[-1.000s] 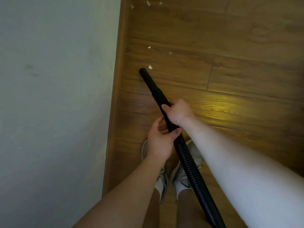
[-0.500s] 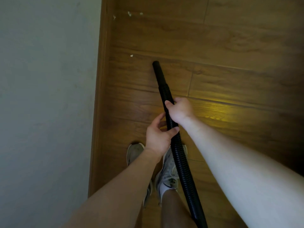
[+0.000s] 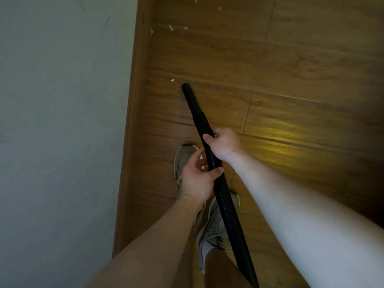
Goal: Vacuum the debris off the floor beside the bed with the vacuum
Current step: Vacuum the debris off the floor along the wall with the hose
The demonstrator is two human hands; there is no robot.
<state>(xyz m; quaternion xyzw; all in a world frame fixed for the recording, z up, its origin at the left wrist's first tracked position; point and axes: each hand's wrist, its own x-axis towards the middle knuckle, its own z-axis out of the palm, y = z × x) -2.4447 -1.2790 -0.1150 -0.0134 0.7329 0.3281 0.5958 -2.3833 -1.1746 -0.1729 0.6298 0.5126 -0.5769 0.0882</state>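
A black vacuum hose with a smooth nozzle slants up and left over the wooden floor. My right hand grips the ribbed hose just below the nozzle. Just below it, my left hand holds the hose with thumb and fingers curled round it. A white scrap lies just left of the nozzle tip. More white scraps lie farther ahead near the skirting, with others at the top edge.
A pale wall fills the left side, edged by a wooden skirting board. My two grey shoes stand on the floor under the hose. A yellow light patch falls on the boards to the right.
The nozzle tip has swung left toward the scrap near the skirting. My left foot has stepped forward, and more scraps have come into view ahead.
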